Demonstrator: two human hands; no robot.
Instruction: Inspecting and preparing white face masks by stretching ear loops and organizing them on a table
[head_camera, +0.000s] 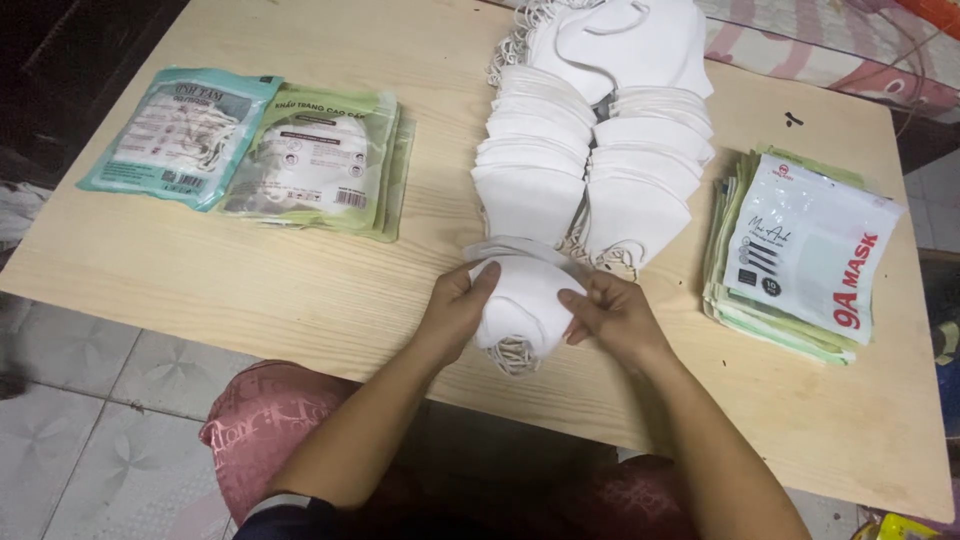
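A small stack of folded white face masks (524, 300) sits near the front edge of a light wooden table (330, 280). My left hand (456, 308) grips its left side and my right hand (610, 312) grips its right side. Ear loops hang from the stack's lower end. Just behind it, two long overlapping rows of white masks (590, 160) run toward the far edge.
A pile of flat white and green packaging bags (800, 250) lies at the right. At the left lie a green filled mask pack (320, 165) on a few others and a teal one (185, 135). A pink cushioned seat (260, 425) shows below the table's edge.
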